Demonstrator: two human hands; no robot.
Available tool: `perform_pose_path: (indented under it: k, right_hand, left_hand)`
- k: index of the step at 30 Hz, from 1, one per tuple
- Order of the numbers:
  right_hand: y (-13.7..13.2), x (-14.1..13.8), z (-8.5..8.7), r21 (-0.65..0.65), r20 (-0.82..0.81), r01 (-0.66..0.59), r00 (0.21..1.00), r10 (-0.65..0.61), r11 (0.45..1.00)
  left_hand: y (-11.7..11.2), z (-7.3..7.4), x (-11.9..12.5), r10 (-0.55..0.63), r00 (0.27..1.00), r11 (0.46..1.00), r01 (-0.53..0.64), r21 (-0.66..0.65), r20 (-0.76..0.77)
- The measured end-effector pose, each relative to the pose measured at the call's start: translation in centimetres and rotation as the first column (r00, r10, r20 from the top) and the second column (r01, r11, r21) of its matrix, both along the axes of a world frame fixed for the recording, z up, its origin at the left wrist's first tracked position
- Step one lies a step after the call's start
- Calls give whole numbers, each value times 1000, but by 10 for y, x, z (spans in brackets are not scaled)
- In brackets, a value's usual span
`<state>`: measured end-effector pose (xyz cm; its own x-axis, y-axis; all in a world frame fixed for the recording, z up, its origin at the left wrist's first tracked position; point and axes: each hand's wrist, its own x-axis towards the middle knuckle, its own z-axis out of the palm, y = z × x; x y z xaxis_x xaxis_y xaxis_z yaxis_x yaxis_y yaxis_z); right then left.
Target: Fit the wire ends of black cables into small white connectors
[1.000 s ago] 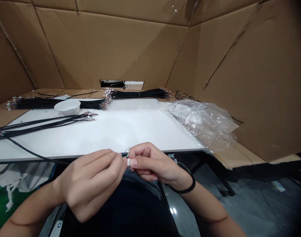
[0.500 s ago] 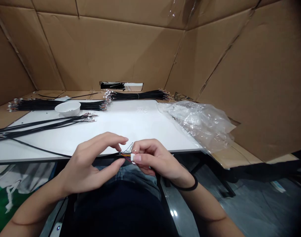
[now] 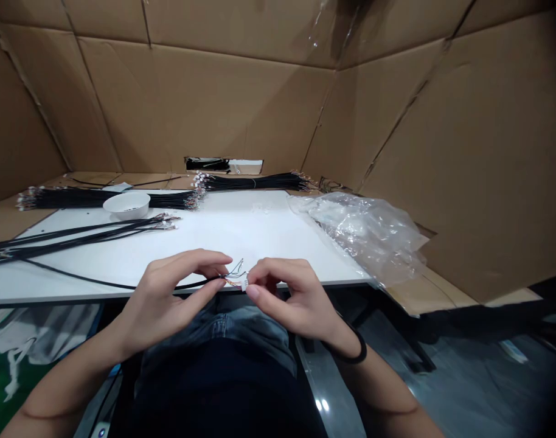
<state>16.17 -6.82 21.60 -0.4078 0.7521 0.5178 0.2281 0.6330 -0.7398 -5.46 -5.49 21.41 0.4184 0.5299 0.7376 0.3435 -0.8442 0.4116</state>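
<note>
A black cable (image 3: 95,280) runs in from the left along the table's front edge to my hands. My left hand (image 3: 168,298) pinches it near its end, thumb below and fingers behind. Past those fingertips, thin coloured wires (image 3: 233,282) fan out, and a few dark loose strands (image 3: 238,266) stick up. The coloured wires lead to a small white connector (image 3: 244,283). Thumb and index finger of my right hand (image 3: 291,295) are closed on the connector's right side; its other fingers are curled behind.
Bundles of black cables (image 3: 86,198) with white connectors lie at the back left; another bundle (image 3: 255,182) lies behind. A white bowl (image 3: 126,207) stands among them. Loose cables (image 3: 77,238) lie left. A clear plastic bag (image 3: 369,228) covers the right side. Cardboard walls (image 3: 205,103) enclose the white table (image 3: 269,234).
My left fingers have closed from a wide gap onto the cable's end. My right hand's grip has shifted towards the connector's right side, leaving more of it showing. The view has tilted slightly.
</note>
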Motion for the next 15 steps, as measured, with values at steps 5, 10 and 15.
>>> perform_pose_path:
  k: [5, 10, 15]
  right_hand:
    - [1, 1, -2, -13, -68, 78, 995, -79, 997]
    - [5, -1, -3, -95, -55, 70, 996, -75, 993]
    - [6, -3, 0, -238, -113, -20, 994, -7, 971]
  left_hand:
    - [-1, 0, 0, -26, 1000, 1000, 26, 8, 3]
    - [-3, 1, 0, -37, 999, 999, 37, 22, -10]
    - [-5, 1, 0, -61, 997, 998, 62, 7, -41]
